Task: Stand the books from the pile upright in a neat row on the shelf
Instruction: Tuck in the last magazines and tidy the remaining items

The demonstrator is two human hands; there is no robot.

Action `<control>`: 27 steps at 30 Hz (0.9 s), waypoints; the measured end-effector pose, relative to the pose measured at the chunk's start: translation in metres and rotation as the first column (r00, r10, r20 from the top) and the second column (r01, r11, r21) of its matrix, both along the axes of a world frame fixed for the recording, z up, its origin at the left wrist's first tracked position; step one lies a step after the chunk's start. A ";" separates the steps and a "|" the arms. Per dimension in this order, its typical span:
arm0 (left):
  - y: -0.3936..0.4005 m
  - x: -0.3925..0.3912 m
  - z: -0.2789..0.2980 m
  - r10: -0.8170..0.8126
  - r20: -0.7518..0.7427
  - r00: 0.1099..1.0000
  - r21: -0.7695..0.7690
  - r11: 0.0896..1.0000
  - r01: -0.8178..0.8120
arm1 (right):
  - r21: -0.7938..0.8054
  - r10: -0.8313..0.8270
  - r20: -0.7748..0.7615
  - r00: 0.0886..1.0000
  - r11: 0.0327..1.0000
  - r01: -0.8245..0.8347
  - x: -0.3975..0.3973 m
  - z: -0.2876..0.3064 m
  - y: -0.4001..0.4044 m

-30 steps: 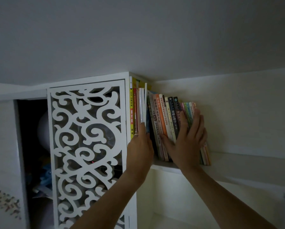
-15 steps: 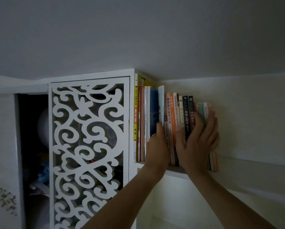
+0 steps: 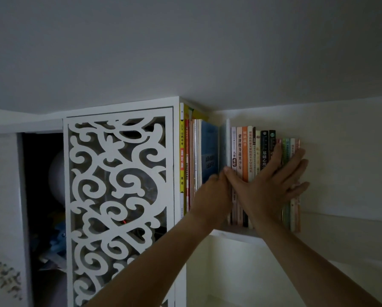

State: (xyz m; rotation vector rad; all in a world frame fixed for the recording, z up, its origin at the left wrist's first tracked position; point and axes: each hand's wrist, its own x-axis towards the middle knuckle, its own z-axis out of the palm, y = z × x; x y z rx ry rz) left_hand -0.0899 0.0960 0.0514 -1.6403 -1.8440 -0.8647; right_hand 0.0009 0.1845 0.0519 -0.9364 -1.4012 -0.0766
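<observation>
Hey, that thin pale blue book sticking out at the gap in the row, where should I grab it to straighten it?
Pinch the thin pale blue book by its front edge, from the front: that edge faces you, and the gap on its left leaves room for a thumb.

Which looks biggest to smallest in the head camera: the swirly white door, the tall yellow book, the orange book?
1. Swirly white door, by far.
2. Tall yellow book.
3. Orange book, shorter, though the right hand hides part of it.
</observation>
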 end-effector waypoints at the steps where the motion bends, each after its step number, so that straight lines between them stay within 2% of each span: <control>1: -0.001 -0.006 0.001 0.134 -0.183 0.974 0.062 0.990 -0.124 | 0.004 -0.005 -0.005 1.000 1.000 0.005 -0.001 0.000 0.001; 3: -0.008 -0.012 0.010 0.307 -0.465 0.830 0.176 0.951 -0.253 | 0.018 -0.023 -0.011 1.000 1.000 0.023 0.000 -0.001 0.002; 5: -0.017 -0.015 0.018 0.371 -0.668 0.645 0.142 0.915 -0.378 | 0.022 -0.038 -0.013 0.999 0.999 0.038 0.000 -0.002 0.004; 7: -0.025 -0.022 0.021 0.350 -0.805 0.479 0.039 0.837 -0.546 | 0.024 -0.040 -0.016 0.999 0.999 0.040 -0.001 -0.002 0.004; 9: -0.029 -0.027 0.024 0.335 -0.896 0.292 0.039 0.714 -0.699 | 0.030 -0.040 -0.015 0.999 0.999 0.041 -0.001 -0.003 0.004; 10: -0.032 -0.027 0.026 0.312 -0.921 0.233 0.047 0.682 -0.730 | 0.032 -0.041 -0.017 0.999 0.999 0.042 -0.001 -0.003 0.004; 12: -0.035 -0.026 0.030 0.256 -0.940 0.226 0.025 0.711 -0.703 | 0.030 -0.047 -0.023 0.999 0.998 0.047 -0.002 -0.003 0.005; 14: -0.038 -0.028 0.034 0.194 -0.946 0.260 -0.015 0.775 -0.632 | 0.029 -0.047 -0.021 0.999 0.998 0.048 -0.001 -0.003 0.005; 16: -0.041 -0.030 0.042 0.099 -0.963 0.249 -0.054 0.839 -0.542 | 0.034 -0.038 -0.016 0.999 0.999 0.039 0.000 -0.003 0.005; 19: -0.043 -0.031 0.054 -0.077 -0.936 0.343 -0.206 0.911 -0.357 | 0.032 -0.032 -0.012 0.999 0.999 0.033 0.001 -0.003 0.004; 20: -0.043 -0.029 0.056 -0.113 -0.934 0.339 -0.228 0.919 -0.321 | 0.030 -0.035 -0.012 0.999 0.999 0.036 0.001 -0.003 0.003; 21: -0.043 -0.026 0.058 -0.104 -0.946 0.308 -0.202 0.931 -0.305 | 0.029 -0.039 -0.013 0.999 0.999 0.039 0.001 -0.004 0.003; 23: -0.039 -0.022 0.059 0.041 -0.960 0.277 -0.073 0.918 -0.389 | 0.033 -0.037 -0.017 0.999 0.999 0.038 0.001 -0.004 0.002; 25: -0.040 -0.022 0.062 0.228 -0.941 0.251 0.041 0.812 -0.583 | 0.037 -0.026 -0.020 0.999 0.999 0.027 0.001 -0.004 0.002; 27: -0.046 -0.021 0.067 0.281 -0.933 0.226 0.063 0.745 -0.664 | 0.038 -0.019 -0.021 1.000 0.999 0.020 0.002 -0.004 0.002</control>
